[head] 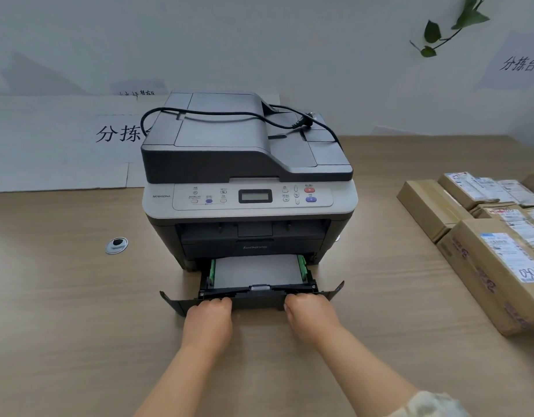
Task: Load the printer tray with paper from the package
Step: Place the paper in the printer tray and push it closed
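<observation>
Wooden bench (79, 311) under a grey printer (247, 182). Tray (253, 296) pulled partway out at its base, white paper (256, 270) lying inside between green guides. Left hand (210, 314) and right hand (309, 311) gripping the tray's front edge, paper just beyond.

Place: office mailroom or sorting room | My evidence: printer (247, 182) mid-frame on my wood-grain desk (64, 296) | labelled parcels (494, 236) at right | sorting-station signs (520, 64) on wall, upper right and left | cable grommet (117, 245) left of centre
</observation>
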Demonstrator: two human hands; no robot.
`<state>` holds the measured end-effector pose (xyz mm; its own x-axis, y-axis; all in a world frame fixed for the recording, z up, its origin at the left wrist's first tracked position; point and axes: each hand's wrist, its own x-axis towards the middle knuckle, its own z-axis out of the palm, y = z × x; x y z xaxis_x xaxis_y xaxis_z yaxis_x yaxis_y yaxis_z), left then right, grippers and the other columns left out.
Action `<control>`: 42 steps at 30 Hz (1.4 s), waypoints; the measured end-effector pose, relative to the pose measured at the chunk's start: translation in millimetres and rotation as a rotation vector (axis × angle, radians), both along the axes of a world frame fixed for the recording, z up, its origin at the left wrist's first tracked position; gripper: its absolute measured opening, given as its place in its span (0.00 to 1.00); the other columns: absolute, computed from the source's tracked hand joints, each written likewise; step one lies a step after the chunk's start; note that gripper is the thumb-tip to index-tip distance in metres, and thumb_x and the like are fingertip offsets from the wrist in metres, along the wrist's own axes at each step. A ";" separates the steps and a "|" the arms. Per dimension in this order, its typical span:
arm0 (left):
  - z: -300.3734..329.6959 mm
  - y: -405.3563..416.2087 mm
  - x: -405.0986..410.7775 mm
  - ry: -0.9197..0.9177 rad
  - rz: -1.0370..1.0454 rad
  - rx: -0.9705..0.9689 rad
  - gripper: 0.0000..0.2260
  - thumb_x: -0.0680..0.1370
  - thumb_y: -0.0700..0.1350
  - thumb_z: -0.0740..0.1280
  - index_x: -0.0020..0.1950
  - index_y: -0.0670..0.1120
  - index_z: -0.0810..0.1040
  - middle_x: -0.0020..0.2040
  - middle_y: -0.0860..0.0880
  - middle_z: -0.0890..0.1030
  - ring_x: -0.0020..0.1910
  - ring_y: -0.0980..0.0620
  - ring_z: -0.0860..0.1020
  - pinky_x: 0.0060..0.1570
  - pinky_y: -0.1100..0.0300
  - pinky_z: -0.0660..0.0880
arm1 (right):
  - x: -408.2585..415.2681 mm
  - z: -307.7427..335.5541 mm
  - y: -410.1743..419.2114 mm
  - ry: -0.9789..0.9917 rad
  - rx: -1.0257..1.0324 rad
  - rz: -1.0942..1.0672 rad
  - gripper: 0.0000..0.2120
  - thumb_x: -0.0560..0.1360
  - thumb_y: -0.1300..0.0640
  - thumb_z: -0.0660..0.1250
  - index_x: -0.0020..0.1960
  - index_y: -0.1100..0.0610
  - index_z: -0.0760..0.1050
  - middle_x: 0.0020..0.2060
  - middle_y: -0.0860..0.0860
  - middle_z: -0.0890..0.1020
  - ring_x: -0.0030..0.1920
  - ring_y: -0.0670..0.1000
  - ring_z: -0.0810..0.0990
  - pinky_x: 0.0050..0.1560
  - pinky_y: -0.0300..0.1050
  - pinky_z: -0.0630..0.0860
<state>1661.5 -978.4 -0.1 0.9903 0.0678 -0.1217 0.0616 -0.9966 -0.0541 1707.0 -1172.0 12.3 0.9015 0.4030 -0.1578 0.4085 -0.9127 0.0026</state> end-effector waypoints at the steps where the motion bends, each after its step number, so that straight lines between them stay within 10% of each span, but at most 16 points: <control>1: 1.5 0.0 5.4 0.009 0.008 -0.012 0.10 0.77 0.38 0.57 0.55 0.46 0.75 0.52 0.48 0.81 0.51 0.45 0.79 0.39 0.56 0.64 | 4.6 -0.1 0.7 0.014 -0.016 -0.014 0.04 0.68 0.57 0.72 0.37 0.56 0.78 0.31 0.54 0.83 0.33 0.56 0.82 0.31 0.42 0.61; 6: -0.6 3.6 32.1 0.026 0.054 -0.049 0.13 0.77 0.37 0.58 0.59 0.46 0.74 0.56 0.47 0.81 0.56 0.45 0.78 0.48 0.55 0.72 | 31.2 1.6 5.0 0.022 -0.001 0.032 0.11 0.77 0.62 0.56 0.55 0.60 0.74 0.52 0.58 0.82 0.52 0.61 0.79 0.41 0.45 0.61; 42: 4.5 6.5 90.2 0.050 0.091 0.028 0.15 0.78 0.36 0.55 0.62 0.45 0.71 0.59 0.46 0.79 0.59 0.44 0.76 0.53 0.55 0.71 | 87.1 6.8 17.2 0.063 -0.077 0.089 0.16 0.75 0.69 0.55 0.60 0.62 0.70 0.55 0.60 0.81 0.55 0.61 0.79 0.43 0.46 0.65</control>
